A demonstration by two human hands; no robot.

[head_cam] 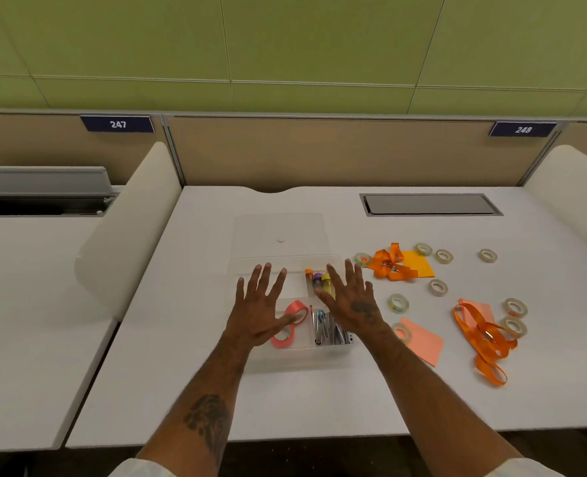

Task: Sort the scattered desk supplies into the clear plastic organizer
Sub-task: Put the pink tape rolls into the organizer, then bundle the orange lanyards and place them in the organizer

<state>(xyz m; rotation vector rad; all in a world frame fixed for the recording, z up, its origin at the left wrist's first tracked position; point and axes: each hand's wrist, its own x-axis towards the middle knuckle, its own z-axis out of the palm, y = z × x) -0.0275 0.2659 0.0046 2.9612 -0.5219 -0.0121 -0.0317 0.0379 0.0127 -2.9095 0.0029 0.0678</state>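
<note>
Several supplies already sit in the clear plastic organizer (286,359) mid-desk; tape rolls (438,287), orange lanyards (484,342) and sticky notes (422,339) remain scattered right; left hand (259,311) and right hand (352,301) hover above it, fingers spread, empty.

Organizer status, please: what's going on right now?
Both hands, left and right, open, empty, above organizer. Tape rolls, orange ribbons unsorted on desk. Nothing blocking.

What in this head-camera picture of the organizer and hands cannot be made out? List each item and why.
- Head view: organizer compartments under the left hand and right hand, hidden by them.
- Head view: metal items in the near compartment, too small and blurred to identify.
- Head view: the person's sleeves, cut off by the bottom edge.
</note>
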